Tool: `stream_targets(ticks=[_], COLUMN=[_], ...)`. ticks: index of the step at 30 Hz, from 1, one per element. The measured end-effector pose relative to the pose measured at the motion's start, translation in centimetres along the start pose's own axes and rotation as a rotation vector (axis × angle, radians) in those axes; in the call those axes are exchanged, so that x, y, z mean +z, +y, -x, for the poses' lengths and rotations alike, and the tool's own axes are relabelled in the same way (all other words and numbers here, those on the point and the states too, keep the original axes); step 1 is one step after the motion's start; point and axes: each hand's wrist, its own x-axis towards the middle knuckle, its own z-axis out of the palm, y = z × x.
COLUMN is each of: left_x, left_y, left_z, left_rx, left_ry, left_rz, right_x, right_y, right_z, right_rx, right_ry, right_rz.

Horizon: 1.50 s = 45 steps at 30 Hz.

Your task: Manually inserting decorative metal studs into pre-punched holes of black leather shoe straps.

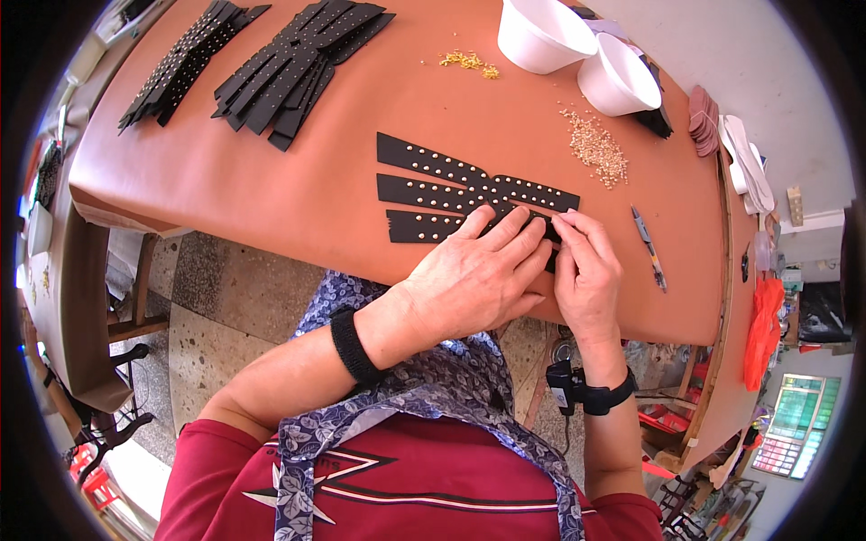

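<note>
A black, studded upper piece [424, 195] with several strap-like arms lies on the brown-covered table in front of me. Rows of small gold studs dot its strips. My left hand [469, 275] rests flat across its lower middle, fingers extended and pressing on it. Just to the right, my right hand [588, 270] has thumb and fingertips pinched together at the right-hand strips. Whatever sits between those fingertips is too small or hidden to make out. Part of the piece is covered by both hands. A pile of small gold studs [595, 151] lies beyond my right hand.
Two white bowls [546, 36] [621, 77] stand at the far right. Yellow-gold bits [469, 63] lie nearby. Stacks of black studded pieces [298, 68] [185, 68] occupy the far left. A pen [648, 248] lies right of my hand, near the table's right edge [724, 252].
</note>
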Motion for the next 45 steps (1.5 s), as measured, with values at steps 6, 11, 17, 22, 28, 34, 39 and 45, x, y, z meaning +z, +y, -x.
stream_targets(ticks=[6, 11, 17, 22, 28, 34, 39, 45], left_x=[0.07, 0.11, 0.12, 0.04, 0.30, 0.26, 0.15, 0.23], left_y=[0.03, 0.04, 0.05, 0.07, -0.06, -0.06, -0.06, -0.02], left_z=[0.03, -0.03, -0.10, -0.21, 0.07, 0.01, -0.02, 0.00], left_rx=[-0.005, -0.018, -0.017, -0.005, -0.004, -0.001, 0.003, -0.014], left_ry=[0.001, 0.022, 0.043, 0.021, 0.019, 0.022, 0.010, 0.013], left_rz=[0.008, 0.020, 0.019, 0.000, -0.012, -0.010, -0.012, 0.008], right_x=[0.02, 0.04, -0.08, -0.39, -0.10, -0.16, 0.02, 0.26], right_y=[-0.22, -0.38, -0.39, -0.49, -0.27, -0.23, -0.28, 0.09], right_z=[0.04, -0.23, -0.54, -0.42, -0.06, -0.15, 0.03, 0.29], right_rx=[-0.052, -0.088, -0.128, -0.072, 0.057, 0.064, 0.058, 0.014], right_ry=[0.009, 0.002, -0.010, -0.028, -0.003, 0.000, 0.005, -0.008], right_rz=[0.071, 0.115, 0.182, 0.119, -0.100, -0.121, -0.094, -0.046])
